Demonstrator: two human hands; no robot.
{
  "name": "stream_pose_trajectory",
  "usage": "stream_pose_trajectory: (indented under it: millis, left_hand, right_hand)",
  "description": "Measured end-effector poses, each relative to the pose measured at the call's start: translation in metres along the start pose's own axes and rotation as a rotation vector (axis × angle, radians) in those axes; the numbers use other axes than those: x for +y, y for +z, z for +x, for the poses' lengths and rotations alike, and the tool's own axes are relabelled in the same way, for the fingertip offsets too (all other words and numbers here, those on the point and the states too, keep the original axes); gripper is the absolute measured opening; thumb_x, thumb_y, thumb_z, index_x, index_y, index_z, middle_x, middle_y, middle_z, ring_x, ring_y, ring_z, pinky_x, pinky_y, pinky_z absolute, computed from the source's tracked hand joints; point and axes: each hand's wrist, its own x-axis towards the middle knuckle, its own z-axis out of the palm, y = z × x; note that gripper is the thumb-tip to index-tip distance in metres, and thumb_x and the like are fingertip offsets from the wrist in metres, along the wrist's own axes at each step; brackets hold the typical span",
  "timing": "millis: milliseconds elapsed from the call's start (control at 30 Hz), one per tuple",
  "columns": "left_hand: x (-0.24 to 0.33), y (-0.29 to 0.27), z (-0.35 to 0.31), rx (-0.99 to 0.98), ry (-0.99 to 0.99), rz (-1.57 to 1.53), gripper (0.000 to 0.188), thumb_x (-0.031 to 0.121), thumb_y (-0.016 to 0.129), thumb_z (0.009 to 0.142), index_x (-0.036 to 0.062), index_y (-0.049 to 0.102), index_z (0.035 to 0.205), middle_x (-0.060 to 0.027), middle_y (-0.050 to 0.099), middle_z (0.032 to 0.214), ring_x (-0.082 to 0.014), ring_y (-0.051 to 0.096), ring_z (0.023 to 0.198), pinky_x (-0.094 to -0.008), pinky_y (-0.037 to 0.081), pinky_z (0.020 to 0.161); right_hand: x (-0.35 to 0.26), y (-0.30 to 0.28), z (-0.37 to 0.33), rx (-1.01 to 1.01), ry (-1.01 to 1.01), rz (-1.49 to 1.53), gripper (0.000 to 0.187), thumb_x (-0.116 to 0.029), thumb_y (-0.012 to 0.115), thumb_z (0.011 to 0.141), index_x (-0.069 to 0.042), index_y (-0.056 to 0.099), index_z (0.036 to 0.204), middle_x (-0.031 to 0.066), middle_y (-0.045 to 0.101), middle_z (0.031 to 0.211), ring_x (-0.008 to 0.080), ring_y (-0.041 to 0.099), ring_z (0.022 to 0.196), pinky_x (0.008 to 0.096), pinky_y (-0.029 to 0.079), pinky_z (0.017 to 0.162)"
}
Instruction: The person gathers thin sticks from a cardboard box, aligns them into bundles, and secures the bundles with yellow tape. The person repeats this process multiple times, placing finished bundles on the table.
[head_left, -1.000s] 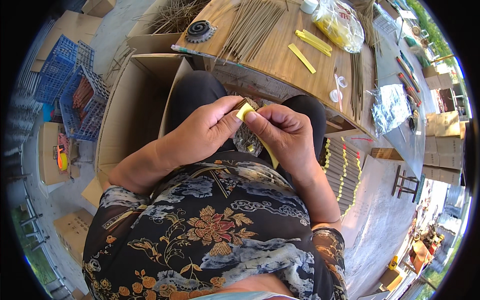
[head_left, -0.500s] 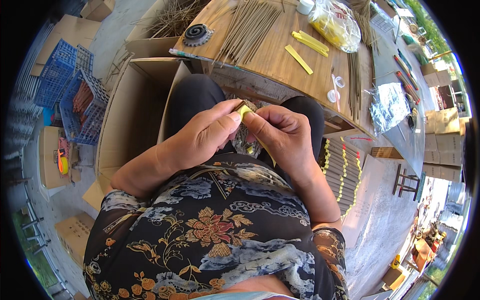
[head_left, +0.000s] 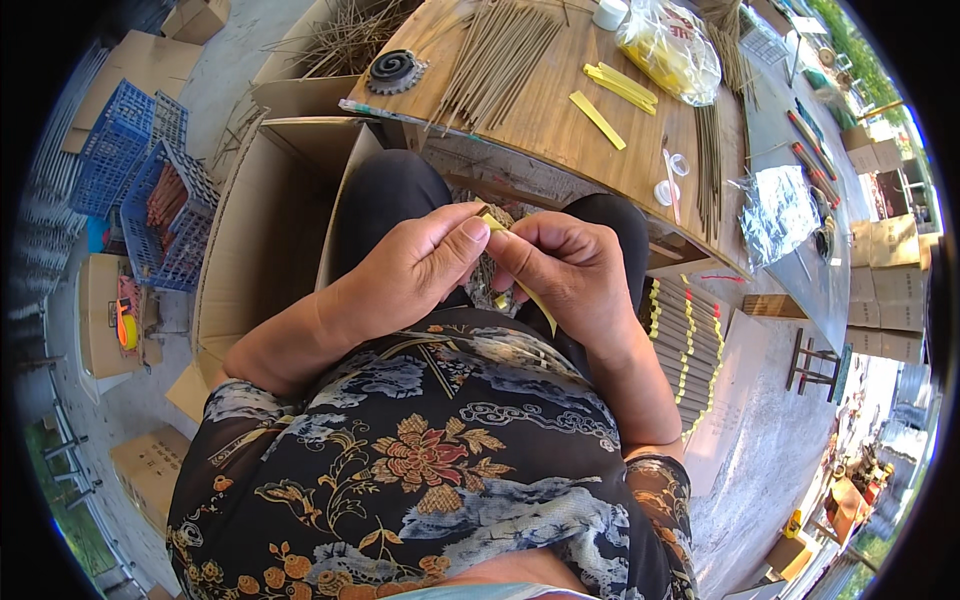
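Observation:
My hands meet over my lap. My left hand (head_left: 415, 255) is closed round a small bundle of brown incense sticks (head_left: 483, 210); only one end shows past the thumb and forefinger, the rest is hidden. A yellow paper strip (head_left: 493, 222) lies against that end, pinched between the thumb and fingers of my right hand (head_left: 570, 262). The strip's loose tail (head_left: 543, 308) hangs below the right hand. On the wooden table (head_left: 540, 150) ahead lie more yellow strips (head_left: 620, 85), one single strip (head_left: 597, 120) and a fan of loose brown sticks (head_left: 500, 65).
A tall open cardboard box (head_left: 265, 220) stands at my left knee, with blue plastic crates (head_left: 170, 215) beyond it. At my right lie banded bundles (head_left: 685, 345). The table also bears a dark coil (head_left: 392, 72), a plastic bag (head_left: 670, 50) and small white lids (head_left: 667, 193).
My left thumb has shifted slightly up and right over the bundle's end, and less of the yellow strip shows there. The strip's tail has swung a little to the right.

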Motion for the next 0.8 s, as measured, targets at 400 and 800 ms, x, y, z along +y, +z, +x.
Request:
stream_pose_trajectory:
  millis: [400, 800]
  left_hand:
    - [0.003, 0.004, 0.0, 0.062, -0.023, -0.001, 0.035, 0.027, 0.033, 0.096, -0.0016, 0.049, 0.109, 0.0001, 0.045, 0.064, -0.0036, 0.036, 0.051, -0.0163, 0.032, 0.046]
    - [-0.005, 0.021, -0.003, 0.262, 0.246, 0.452, 0.038, 0.018, 0.043, 0.092, -0.0101, 0.042, 0.117, -0.0252, 0.059, 0.092, -0.0299, 0.061, 0.086, -0.032, 0.049, 0.071]
  right_hand:
    - [0.011, -0.001, 0.002, 0.064, -0.116, -0.063, 0.019, -0.018, 0.063, 0.082, -0.001, 0.06, 0.076, -0.0004, 0.056, 0.063, 0.0048, 0.051, 0.058, 0.0182, 0.041, 0.052]
    - [0.004, 0.005, -0.014, 0.274, 0.004, -0.073, 0.018, -0.014, 0.067, 0.078, 0.002, 0.061, 0.077, 0.0008, 0.055, 0.065, 0.0049, 0.047, 0.063, 0.0208, 0.04, 0.056]
